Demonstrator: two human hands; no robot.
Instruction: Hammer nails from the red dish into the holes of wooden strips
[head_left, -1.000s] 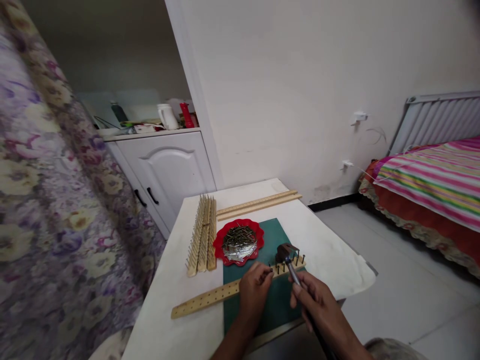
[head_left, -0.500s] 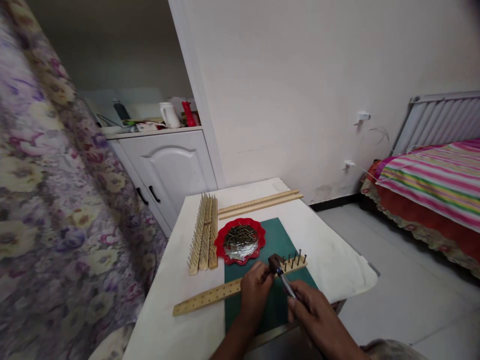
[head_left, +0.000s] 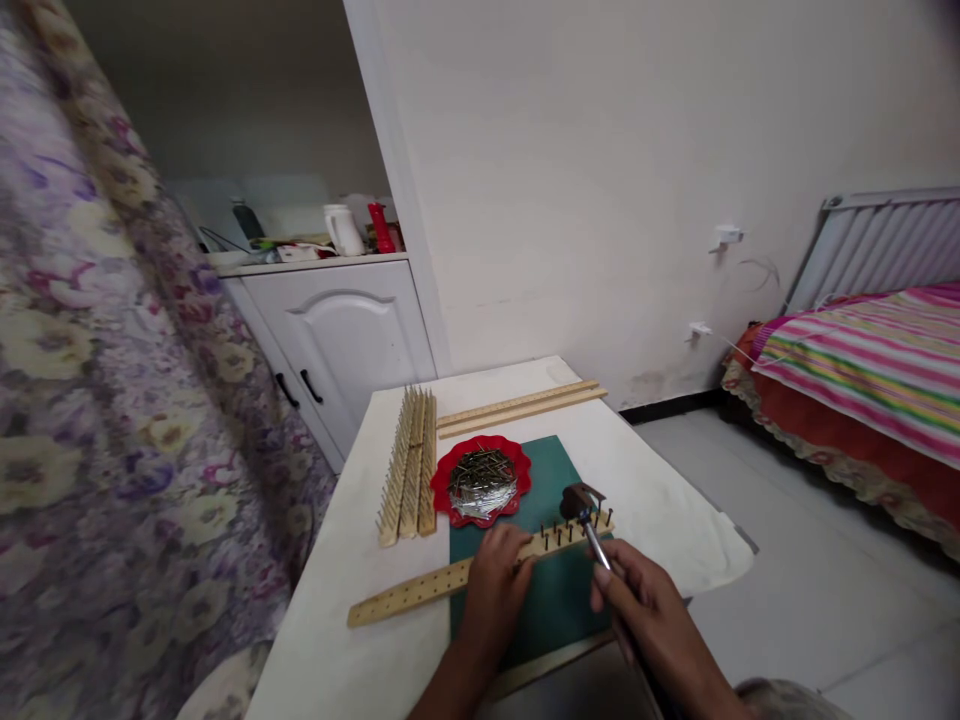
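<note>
A long wooden strip with a row of holes (head_left: pixel 420 594) lies across a green mat (head_left: pixel 559 600) on the white table (head_left: pixel 337 620). Several dark nails stand in its right end. My left hand (head_left: pixel 495 585) rests on the strip, fingers curled down against it. My right hand (head_left: pixel 652 615) is closed round the handle of a small hammer (head_left: pixel 581 505), whose dark head is raised just above the nailed end of the strip. A red dish of loose nails (head_left: pixel 481 482) sits behind the strip.
Finished nail-studded strips (head_left: pixel 409 465) lie at the table's left, two bare strips (head_left: pixel 517 407) at its far edge. A flowered curtain (head_left: pixel 112 400) hangs on the left, a white cabinet (head_left: pixel 337 340) stands behind, and a striped bed (head_left: pixel 862 370) is on the right.
The hammer head came down onto the strip near my left fingers, then rose and shifted right. My left hand slid slightly left along the strip.
</note>
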